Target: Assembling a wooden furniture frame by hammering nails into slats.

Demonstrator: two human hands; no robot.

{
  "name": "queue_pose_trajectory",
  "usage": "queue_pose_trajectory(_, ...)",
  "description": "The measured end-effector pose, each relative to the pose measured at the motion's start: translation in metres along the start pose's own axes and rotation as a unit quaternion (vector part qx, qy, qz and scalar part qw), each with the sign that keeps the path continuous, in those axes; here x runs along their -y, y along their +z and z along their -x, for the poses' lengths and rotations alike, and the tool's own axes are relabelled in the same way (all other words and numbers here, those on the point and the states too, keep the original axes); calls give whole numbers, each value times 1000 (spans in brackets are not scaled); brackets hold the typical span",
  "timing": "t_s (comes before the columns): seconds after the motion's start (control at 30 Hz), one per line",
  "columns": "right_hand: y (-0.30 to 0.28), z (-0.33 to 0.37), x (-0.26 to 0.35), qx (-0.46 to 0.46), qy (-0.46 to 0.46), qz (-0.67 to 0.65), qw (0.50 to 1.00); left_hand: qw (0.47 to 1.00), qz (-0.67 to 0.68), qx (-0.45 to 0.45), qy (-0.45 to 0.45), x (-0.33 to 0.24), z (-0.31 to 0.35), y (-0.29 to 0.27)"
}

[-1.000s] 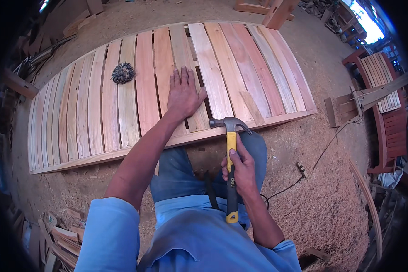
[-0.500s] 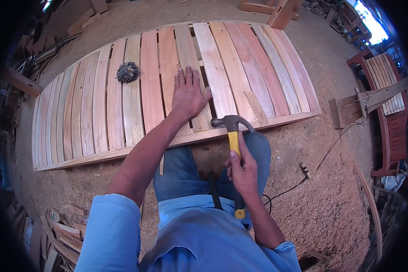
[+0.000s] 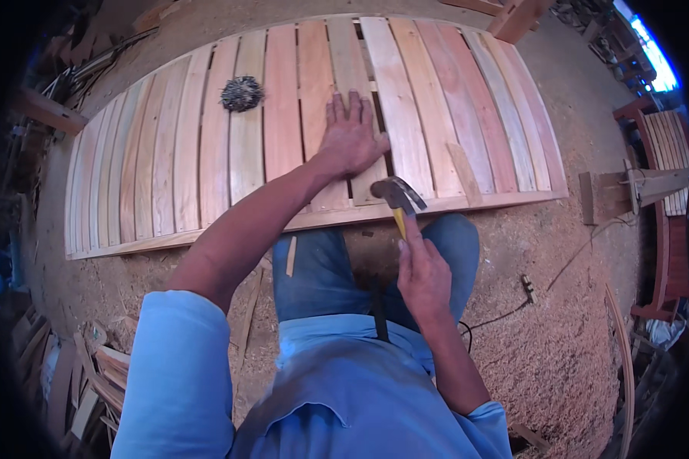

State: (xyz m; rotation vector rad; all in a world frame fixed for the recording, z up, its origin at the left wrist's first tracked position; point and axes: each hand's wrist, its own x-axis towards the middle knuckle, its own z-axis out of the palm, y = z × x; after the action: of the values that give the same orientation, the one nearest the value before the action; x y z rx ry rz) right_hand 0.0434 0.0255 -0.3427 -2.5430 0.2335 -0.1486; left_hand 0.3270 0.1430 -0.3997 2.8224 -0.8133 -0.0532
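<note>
A long panel of wooden slats (image 3: 283, 115) on a frame lies across in front of me. My left hand (image 3: 351, 138) rests flat on one slat right of the middle, fingers spread. My right hand (image 3: 423, 277) grips a claw hammer (image 3: 394, 196) by its yellow handle, index finger along the shaft. The hammer's dark head is over the near end of that slat, beside the frame's near rail (image 3: 329, 216); whether it touches the wood I cannot tell. A dark, spiky clump of nails (image 3: 242, 93) sits on the slats farther left.
A short thin wood strip (image 3: 463, 173) lies on the slats right of the hammer. Wood shavings (image 3: 543, 367) cover the floor at right, with a cable plug (image 3: 527, 289) on it. Reddish furniture (image 3: 670, 229) stands at far right; scrap wood (image 3: 103, 367) lies at lower left.
The view has shifted, so the panel appears higher and farther right. The hammer has tilted, its handle now mostly hidden behind my right hand. My left hand stays flat on the same slat.
</note>
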Motion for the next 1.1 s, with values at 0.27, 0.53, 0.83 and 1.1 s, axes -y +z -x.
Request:
queue_pose_trajectory(0.27, -7, 6, -2, 22, -1, -26, 999, 998, -15, -55, 22, -5, 10, 1)
queue_pose_trajectory(0.53, -89, 15, 66, -200, -68, -248, 945, 998, -30, -60, 15, -10, 12, -4)
queue_pose_trajectory(0.83, -25, -2, 20, -26, -57, -92, 994, 997, -49, -54, 3, -9, 10, 2)
queue_pose_trajectory(1.1, -16, 23, 16, 31, 13, -33, 999, 995, -20, -94, 16, -12, 11, 8)
